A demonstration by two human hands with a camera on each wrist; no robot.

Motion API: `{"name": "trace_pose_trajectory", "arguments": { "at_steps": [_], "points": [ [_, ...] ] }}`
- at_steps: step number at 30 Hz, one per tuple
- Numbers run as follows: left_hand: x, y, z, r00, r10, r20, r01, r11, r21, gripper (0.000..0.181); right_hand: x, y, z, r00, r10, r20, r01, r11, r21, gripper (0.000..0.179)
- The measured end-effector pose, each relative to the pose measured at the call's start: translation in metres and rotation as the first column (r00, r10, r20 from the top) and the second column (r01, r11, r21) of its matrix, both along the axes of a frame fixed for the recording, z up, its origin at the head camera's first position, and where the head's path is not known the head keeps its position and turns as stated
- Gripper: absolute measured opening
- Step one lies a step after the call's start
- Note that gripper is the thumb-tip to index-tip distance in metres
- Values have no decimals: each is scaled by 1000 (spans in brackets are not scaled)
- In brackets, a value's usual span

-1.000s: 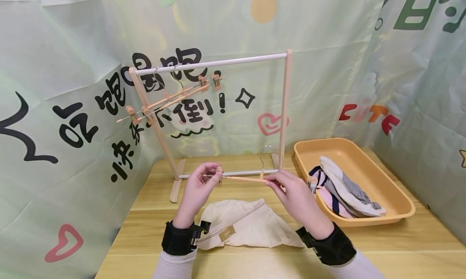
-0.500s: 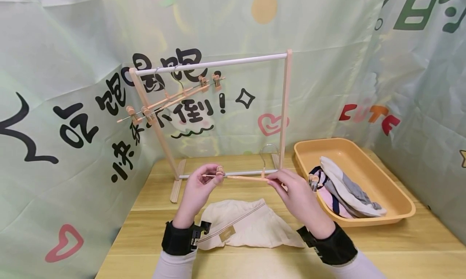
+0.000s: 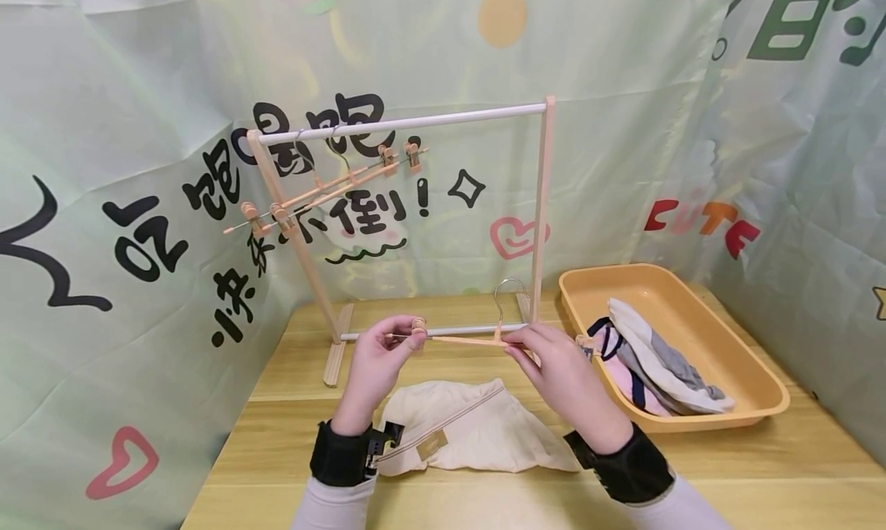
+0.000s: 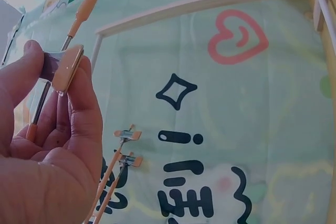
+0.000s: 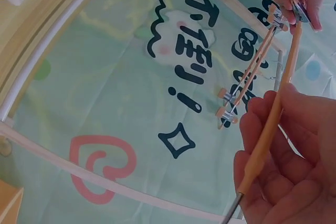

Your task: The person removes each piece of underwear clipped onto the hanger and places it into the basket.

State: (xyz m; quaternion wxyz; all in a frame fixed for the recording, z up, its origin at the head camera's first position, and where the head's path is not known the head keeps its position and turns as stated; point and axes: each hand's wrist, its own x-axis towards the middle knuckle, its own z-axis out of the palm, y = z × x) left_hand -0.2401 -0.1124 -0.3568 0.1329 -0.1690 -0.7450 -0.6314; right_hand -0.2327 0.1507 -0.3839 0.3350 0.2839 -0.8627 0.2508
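A peach-coloured clip hanger (image 3: 467,341) is held level above the table by both hands, its metal hook pointing up. My left hand (image 3: 374,365) pinches the clip (image 4: 68,69) at the hanger's left end between thumb and forefinger; the metal rod runs past the palm. Near the hook, my right hand (image 3: 564,376) grips the bar (image 5: 270,124) between thumb and fingers. The other clip (image 3: 587,345) shows beyond the right hand, in front of the basin. Below the hands, a cream cloth piece (image 3: 477,430) with a seam and a tan label lies on the table.
Behind the hands stands a wooden rack (image 3: 543,207) with a white top rail (image 3: 443,117). Two similar clip hangers (image 3: 332,188) hang at its left end. On the right, an orange-yellow basin (image 3: 751,361) holds folded clothes (image 3: 657,357) in white, grey, pink and navy.
Both hands keep their hold and stay almost in place. The hanger shifts only slightly, its right-end clip moving a little left in the head view.
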Motion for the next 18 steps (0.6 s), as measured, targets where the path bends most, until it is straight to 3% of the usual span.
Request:
{"name": "trace_pose_trajectory", "arguments": {
  "at_steps": [4,6,13,18],
  "points": [
    [9,2,12,999,31,-5,-31,999,-32,20,-1,-1,-2,1000,-3,-11,3,1000,4,21],
    [10,2,12,999,52,-8,-52,998,-32,21,-1,-1,-2,1000,-15,-20,15,1000,6,26],
    [-9,-8,-10,990,138,-18,-138,990,16,25,2,-2,0,998,-27,-50,26,999,-26,33],
    [-12,-12,-11,979,202,-37,-201,979,37,25,2,-5,-1,994,9,-107,-13,999,-30,30]
  ]
}}
